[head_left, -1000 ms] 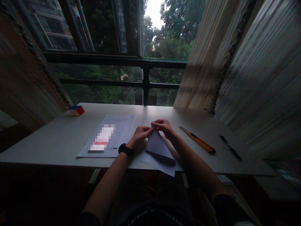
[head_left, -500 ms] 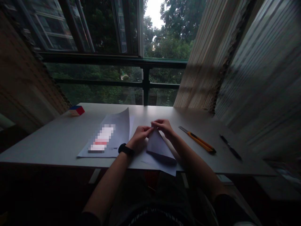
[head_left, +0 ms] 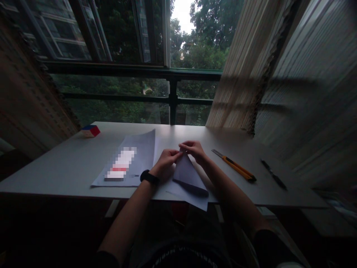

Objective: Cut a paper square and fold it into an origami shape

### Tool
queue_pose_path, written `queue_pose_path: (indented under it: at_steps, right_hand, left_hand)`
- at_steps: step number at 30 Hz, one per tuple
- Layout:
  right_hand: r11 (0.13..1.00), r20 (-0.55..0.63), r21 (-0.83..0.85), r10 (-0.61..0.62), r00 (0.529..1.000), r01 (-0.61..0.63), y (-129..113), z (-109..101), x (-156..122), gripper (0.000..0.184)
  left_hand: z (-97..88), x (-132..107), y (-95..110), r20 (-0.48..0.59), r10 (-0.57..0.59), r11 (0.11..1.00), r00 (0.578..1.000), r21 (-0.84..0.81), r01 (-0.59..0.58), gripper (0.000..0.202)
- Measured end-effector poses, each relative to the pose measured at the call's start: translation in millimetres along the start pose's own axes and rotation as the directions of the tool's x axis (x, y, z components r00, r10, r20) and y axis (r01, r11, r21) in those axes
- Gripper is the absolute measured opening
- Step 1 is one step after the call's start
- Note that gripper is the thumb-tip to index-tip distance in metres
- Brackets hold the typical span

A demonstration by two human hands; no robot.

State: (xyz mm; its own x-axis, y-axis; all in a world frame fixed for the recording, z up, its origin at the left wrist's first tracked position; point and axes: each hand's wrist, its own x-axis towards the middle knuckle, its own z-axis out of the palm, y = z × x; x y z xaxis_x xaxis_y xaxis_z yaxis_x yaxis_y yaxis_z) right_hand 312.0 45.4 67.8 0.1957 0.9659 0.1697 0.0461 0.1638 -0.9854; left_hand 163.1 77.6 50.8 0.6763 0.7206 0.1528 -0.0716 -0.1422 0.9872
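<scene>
While hands (head_left: 166, 160) (head_left: 194, 149) still pinch folded paper (head_left: 188, 173), neighbouring sheet (head_left: 143, 147) stays lifted.

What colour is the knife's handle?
Orange, with a black end; the knife shows best in the head view.

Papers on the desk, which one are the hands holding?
The folded sheet at the near edge: the left hand and right hand pinch its pointed top. The other papers lie to its left, untouched, with one sheet's edge lifted.
</scene>
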Motion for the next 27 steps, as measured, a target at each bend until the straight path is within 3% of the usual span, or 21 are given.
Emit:
queue_pose_path:
  at_steps: [6,11,20,27]
  right_hand:
    - [0.992,-0.023,-0.088,-0.096,0.995,0.094,-6,1,-3,0.035]
    - [0.996,-0.034,-0.05,-0.081,0.996,0.08,-6,0,-1,0.034]
    - [0.995,-0.024,0.097,0.012,1.0,-0.01,-8,-1,-4,0.035]
    - [0.973,0.141,-0.098,0.222,0.965,-0.209,-12,-6,-7,0.041]
  left_hand:
    - [2.4,-2,4,-0.012,0.009,1.0,1.0,-0.015,-0.009,0.037]
    - [2.1,-1,4,-0.005,0.006,1.0,1.0,0.01,-0.005,0.038]
    - [4.8,-4,7,-0.004,-0.003,1.0,1.0,0.024,0.003,0.038]
    - [-0.1,1,3,-0.122,-0.008,0.999,0.992,0.033,0.013,0.038]
